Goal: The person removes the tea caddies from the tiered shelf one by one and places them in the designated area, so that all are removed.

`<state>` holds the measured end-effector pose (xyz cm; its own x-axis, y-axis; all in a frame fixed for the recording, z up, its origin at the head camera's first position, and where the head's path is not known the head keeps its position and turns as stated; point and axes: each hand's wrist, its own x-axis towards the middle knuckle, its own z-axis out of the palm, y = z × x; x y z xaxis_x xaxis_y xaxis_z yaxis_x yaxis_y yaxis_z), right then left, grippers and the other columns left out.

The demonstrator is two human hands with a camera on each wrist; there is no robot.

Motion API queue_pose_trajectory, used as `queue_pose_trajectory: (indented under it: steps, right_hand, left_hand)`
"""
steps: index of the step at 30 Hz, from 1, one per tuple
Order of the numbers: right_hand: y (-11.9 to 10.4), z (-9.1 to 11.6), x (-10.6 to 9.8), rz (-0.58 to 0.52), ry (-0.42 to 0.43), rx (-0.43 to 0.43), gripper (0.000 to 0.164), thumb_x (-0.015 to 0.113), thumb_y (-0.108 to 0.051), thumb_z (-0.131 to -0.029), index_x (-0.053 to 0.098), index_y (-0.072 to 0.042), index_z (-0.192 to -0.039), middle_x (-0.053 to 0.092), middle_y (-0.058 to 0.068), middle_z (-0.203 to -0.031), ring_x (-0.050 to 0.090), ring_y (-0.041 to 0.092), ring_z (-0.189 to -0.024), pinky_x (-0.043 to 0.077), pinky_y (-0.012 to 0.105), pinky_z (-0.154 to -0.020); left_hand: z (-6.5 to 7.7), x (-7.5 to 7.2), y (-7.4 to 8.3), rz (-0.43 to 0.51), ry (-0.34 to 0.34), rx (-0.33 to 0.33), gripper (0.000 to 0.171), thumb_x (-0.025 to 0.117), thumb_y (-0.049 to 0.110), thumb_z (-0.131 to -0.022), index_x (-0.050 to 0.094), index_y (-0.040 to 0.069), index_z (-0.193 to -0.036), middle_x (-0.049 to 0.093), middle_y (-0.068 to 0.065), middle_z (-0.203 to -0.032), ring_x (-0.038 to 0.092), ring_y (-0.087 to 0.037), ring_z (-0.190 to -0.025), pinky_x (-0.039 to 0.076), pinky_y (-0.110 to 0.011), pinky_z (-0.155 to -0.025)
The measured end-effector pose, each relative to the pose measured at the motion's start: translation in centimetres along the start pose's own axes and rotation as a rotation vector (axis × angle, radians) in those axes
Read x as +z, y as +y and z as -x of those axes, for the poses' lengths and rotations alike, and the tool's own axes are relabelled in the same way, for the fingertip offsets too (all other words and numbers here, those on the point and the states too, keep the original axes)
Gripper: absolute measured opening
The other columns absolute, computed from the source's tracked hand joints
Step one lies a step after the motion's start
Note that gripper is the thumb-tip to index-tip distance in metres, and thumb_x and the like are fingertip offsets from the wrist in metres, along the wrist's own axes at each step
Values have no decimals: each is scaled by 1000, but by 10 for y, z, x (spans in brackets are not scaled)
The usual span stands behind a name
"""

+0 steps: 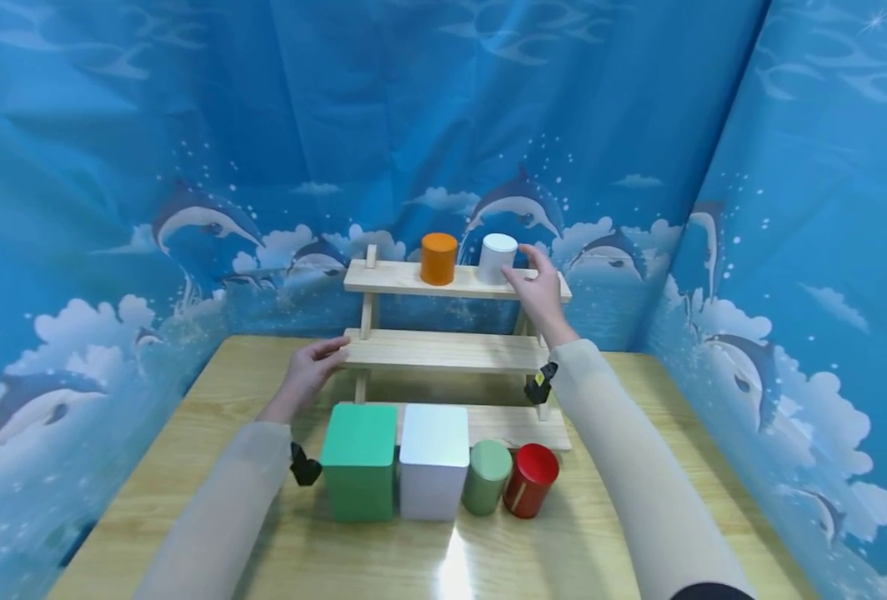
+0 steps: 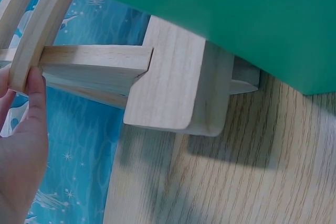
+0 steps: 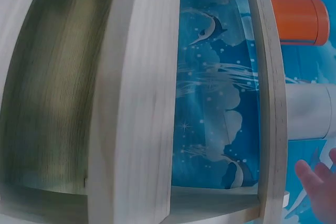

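At the left end of the middle board of a three-tier wooden shelf (image 1: 443, 350), my left hand (image 1: 312, 371) pinches the board's edge between thumb and fingers. The left wrist view shows the same grip, with my left hand (image 2: 23, 150) on the board end (image 2: 39, 40). My right hand (image 1: 539, 292) is beside a white cylinder (image 1: 498, 260) on the top board, thumb and fingers spread. A gap shows between the right hand (image 3: 320, 187) and the white cylinder (image 3: 310, 111) in the right wrist view. An orange cylinder (image 1: 438, 260) stands to its left.
In front of the shelf stand a green box (image 1: 359, 467), a white box (image 1: 433, 467), a light green cylinder (image 1: 486, 479) and a red cylinder (image 1: 531, 482). All stand on the wooden table (image 1: 226, 400). A blue dolphin-print curtain (image 1: 383, 108) hangs behind and along the sides.
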<state>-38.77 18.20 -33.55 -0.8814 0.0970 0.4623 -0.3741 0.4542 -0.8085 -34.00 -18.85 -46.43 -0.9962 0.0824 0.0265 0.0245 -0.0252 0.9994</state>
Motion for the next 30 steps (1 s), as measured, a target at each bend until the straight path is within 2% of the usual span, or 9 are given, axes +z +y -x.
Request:
queue_pose_trajectory:
  steps: [8,15,18,24,30]
  right_hand:
    - [1,-13,6,-1,14,37,50,64,-29,-89,47,-13,-134,41,6,-140,35,31,-129,35,42,-103]
    - [-4,-18,12,21,8,30,49,63,-31,-90,49,-12,-132,43,9,-135,39,29,-122,40,44,-97]
    - [-5,-20,14,28,7,57,47,63,-32,-89,49,-13,-131,42,8,-136,39,28,-123,40,43,-97]
    - [-2,-22,17,-5,22,76,44,64,-30,-89,50,-14,-127,43,6,-136,39,26,-124,39,42,-98]
    - [2,-23,21,-83,83,74,36,67,-23,-87,50,-11,-116,48,8,-127,46,23,-116,43,39,-95]
  left_hand:
    - [0,0,2,-9,-2,4,47,60,21,-92,48,2,-134,44,-14,-138,52,-13,-110,48,-24,-88]
    - [1,-2,3,-40,10,-10,49,61,24,-91,49,5,-134,44,-13,-138,50,-18,-115,48,-24,-88]
    - [1,-3,3,-36,19,-7,48,62,24,-91,50,4,-133,45,-14,-136,51,-17,-113,48,-24,-88]
    - [0,-2,3,-20,13,5,46,61,19,-91,50,2,-132,47,-15,-133,55,-9,-103,49,-21,-85]
    - [0,-1,2,-14,9,-3,47,60,20,-92,48,2,-133,45,-15,-135,54,-10,-106,49,-22,-86]
